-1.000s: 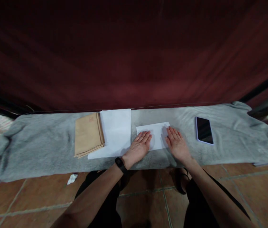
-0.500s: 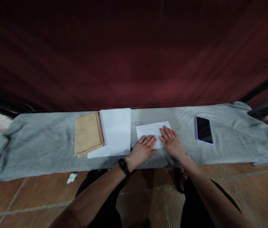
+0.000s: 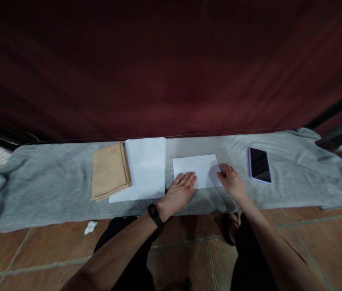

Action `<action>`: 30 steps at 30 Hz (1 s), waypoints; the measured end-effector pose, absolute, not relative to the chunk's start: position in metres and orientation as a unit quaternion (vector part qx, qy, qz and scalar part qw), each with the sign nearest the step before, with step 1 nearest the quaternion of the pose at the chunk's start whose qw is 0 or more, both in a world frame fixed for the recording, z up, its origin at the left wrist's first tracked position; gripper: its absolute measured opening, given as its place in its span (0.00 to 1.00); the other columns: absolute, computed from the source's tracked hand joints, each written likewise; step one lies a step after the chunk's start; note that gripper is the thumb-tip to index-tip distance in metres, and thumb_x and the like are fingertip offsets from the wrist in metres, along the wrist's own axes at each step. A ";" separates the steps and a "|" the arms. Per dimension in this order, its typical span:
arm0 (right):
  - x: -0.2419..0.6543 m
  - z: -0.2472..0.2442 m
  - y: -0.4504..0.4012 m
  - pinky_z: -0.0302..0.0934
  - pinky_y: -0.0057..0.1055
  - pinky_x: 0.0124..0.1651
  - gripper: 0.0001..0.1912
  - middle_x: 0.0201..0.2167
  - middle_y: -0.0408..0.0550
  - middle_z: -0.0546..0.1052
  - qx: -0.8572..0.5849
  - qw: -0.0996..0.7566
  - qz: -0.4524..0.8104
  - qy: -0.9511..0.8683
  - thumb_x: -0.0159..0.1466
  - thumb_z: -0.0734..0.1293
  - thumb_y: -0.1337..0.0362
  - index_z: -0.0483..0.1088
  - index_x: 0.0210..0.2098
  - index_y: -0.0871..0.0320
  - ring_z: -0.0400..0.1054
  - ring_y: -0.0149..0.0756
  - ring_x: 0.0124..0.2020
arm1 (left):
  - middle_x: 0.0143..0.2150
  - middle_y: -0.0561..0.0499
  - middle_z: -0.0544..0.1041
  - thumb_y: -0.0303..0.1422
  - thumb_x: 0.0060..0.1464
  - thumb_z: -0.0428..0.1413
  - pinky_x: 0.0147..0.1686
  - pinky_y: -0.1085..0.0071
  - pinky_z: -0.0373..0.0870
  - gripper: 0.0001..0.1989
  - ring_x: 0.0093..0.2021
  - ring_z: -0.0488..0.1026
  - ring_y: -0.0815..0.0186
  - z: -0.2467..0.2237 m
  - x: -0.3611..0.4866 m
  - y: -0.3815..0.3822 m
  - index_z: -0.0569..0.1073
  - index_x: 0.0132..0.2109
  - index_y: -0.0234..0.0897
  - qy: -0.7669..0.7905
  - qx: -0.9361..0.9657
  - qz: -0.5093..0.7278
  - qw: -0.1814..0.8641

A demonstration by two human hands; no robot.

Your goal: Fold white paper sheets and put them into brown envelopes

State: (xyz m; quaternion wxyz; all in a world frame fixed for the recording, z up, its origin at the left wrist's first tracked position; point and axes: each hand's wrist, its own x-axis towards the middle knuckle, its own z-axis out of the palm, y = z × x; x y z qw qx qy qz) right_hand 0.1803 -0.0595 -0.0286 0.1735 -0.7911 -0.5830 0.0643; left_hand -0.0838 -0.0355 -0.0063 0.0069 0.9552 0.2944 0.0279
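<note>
A small white sheet of paper [image 3: 202, 163], which looks folded, lies flat on the grey cloth in front of me. My left hand [image 3: 181, 190] rests flat on its lower left part, fingers stretched out and palm down. At the paper's right edge is my right hand [image 3: 231, 180], its fingers curled and the thumb and forefinger taking the edge. The fingertips are small here, so the exact grip is hard to see. A stack of larger white paper [image 3: 149, 169] lies to the left of my left hand.
Brown envelopes [image 3: 108, 171] are piled partly over the left side of the white stack. A phone [image 3: 260, 165] in a purple case lies on the right. Grey cloth [image 3: 52, 182] covers the long bench, with a dark red surface [image 3: 171, 81] behind it. Crumpled white tissue [image 3: 91, 227] lies on the tiled floor.
My right hand has slid from lying flat on the small sheet to its right edge, and its fingers have curled. My left hand stays pressed on the paper.
</note>
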 end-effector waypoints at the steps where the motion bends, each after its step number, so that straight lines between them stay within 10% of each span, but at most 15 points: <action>1: 0.179 -0.029 -0.060 0.66 0.36 0.45 0.20 0.41 0.54 0.78 -0.787 0.174 0.052 -0.589 0.68 0.61 0.60 0.68 0.58 0.59 0.73 0.44 0.41 | 0.73 0.39 0.55 0.36 0.70 0.41 0.71 0.54 0.48 0.25 0.73 0.52 0.58 -0.008 -0.082 -0.035 0.57 0.70 0.30 0.305 0.952 0.037 0.011; 10: 0.128 -0.038 -0.058 0.49 0.45 0.69 0.27 0.70 0.51 0.61 -0.615 0.153 -0.005 -0.774 0.74 0.52 0.57 0.58 0.69 0.58 0.53 0.45 0.70 | 0.75 0.40 0.52 0.43 0.69 0.39 0.73 0.50 0.41 0.31 0.75 0.44 0.56 -0.024 -0.056 -0.033 0.53 0.72 0.28 0.351 0.933 0.079 0.015; 30: 0.144 -0.055 -0.062 0.52 0.51 0.67 0.29 0.69 0.61 0.60 -0.699 0.153 -0.074 -0.695 0.73 0.54 0.55 0.57 0.70 0.62 0.58 0.52 0.68 | 0.73 0.38 0.56 0.35 0.67 0.40 0.72 0.52 0.43 0.29 0.74 0.49 0.56 -0.028 -0.072 0.014 0.54 0.71 0.26 0.494 0.866 0.076 0.002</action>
